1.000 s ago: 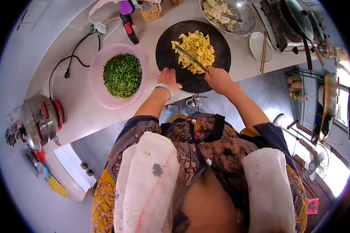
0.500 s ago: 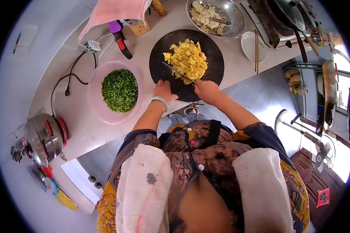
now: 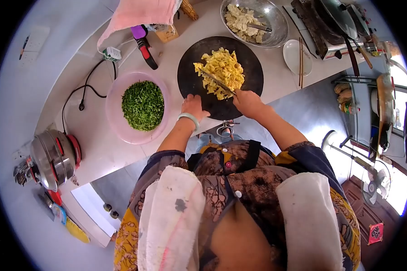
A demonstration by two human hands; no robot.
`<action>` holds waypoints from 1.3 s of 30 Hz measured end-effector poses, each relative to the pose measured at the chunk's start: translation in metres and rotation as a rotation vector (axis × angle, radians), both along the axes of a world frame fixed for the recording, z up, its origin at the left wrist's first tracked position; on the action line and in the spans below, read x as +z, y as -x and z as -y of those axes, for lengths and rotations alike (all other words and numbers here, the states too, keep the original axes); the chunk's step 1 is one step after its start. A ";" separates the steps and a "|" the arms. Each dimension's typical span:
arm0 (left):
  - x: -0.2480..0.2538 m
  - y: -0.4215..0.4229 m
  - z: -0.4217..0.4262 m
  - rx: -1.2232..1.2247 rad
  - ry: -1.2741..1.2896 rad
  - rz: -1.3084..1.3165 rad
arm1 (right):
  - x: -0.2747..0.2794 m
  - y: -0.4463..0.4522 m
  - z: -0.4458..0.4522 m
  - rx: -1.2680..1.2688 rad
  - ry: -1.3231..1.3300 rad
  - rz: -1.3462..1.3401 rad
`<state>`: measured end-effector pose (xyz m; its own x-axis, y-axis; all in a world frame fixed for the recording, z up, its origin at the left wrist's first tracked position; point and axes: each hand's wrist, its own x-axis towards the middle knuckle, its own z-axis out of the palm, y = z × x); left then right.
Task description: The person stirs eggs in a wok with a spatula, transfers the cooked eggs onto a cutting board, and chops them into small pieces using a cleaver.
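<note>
Yellow scrambled egg pieces (image 3: 224,67) lie heaped on a round dark board (image 3: 253,72). My right hand (image 3: 248,104) is closed round the handle of a knife (image 3: 216,81), whose blade lies across the lower left part of the egg. My left hand (image 3: 194,107), with a pale bangle at the wrist, rests on the board's lower left edge, fingers apart and holding nothing. Left of the board stands a pink bowl (image 3: 112,108) of finely chopped greens (image 3: 143,105).
A metal bowl (image 3: 280,28) of pale food is behind the board. Chopsticks (image 3: 301,63) lie across a white dish (image 3: 292,55) at the right. A stove (image 3: 328,46) stands back right, an electric pan (image 3: 54,158) far left, a black cord (image 3: 72,92) beside it.
The view has tilted, so the counter sits lower in the picture. The knife has shifted over the egg, from across its middle to its lower left side. My left hand stays on the board's edge.
</note>
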<state>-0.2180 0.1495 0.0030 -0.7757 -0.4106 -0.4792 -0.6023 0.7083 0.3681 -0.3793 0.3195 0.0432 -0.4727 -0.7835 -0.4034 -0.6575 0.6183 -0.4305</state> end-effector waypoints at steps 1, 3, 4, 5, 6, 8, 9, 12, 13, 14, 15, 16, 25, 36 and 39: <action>-0.002 0.000 0.000 -0.004 0.011 -0.019 | 0.008 0.000 -0.001 -0.011 0.008 -0.009; -0.009 -0.004 -0.001 -0.007 0.028 -0.048 | 0.014 -0.001 -0.003 -0.029 0.028 -0.019; -0.008 -0.003 0.000 -0.007 0.015 -0.033 | 0.015 0.002 -0.003 -0.036 0.046 -0.026; -0.007 -0.003 0.001 -0.010 0.002 -0.017 | 0.013 0.004 -0.003 -0.046 0.065 -0.030; -0.005 -0.002 0.002 -0.015 -0.009 -0.002 | 0.001 0.008 -0.003 -0.033 0.062 -0.021; 0.003 -0.001 0.002 0.009 -0.031 0.009 | -0.010 0.007 -0.002 -0.051 0.054 -0.015; 0.005 0.000 0.001 0.020 -0.042 0.011 | -0.014 0.007 -0.002 -0.061 0.050 -0.015; -0.006 -0.002 0.001 0.004 -0.028 -0.021 | -0.023 0.009 -0.007 -0.077 0.073 -0.022; -0.005 0.000 0.002 0.007 -0.021 -0.009 | -0.019 0.011 -0.006 -0.072 0.077 -0.024; -0.005 0.000 0.002 0.011 -0.014 0.005 | -0.016 0.011 -0.005 -0.066 0.080 -0.023; -0.006 0.000 0.001 0.014 -0.012 0.022 | -0.012 0.011 -0.006 -0.061 0.079 -0.018; -0.007 -0.002 0.000 0.011 -0.011 0.003 | -0.002 0.011 -0.006 -0.081 0.095 -0.025; -0.007 -0.006 0.000 0.029 -0.028 -0.052 | -0.024 0.043 0.019 -0.071 0.133 -0.051; -0.007 -0.002 0.000 0.022 0.003 -0.051 | -0.002 0.033 0.011 -0.132 0.193 -0.019; -0.004 -0.002 0.001 0.017 -0.010 -0.033 | 0.009 0.025 0.012 -0.179 0.185 -0.053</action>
<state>-0.2165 0.1480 -0.0013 -0.7840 -0.4193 -0.4578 -0.6018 0.6943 0.3947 -0.4044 0.3079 0.0517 -0.6267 -0.7440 -0.2317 -0.5696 0.6403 -0.5153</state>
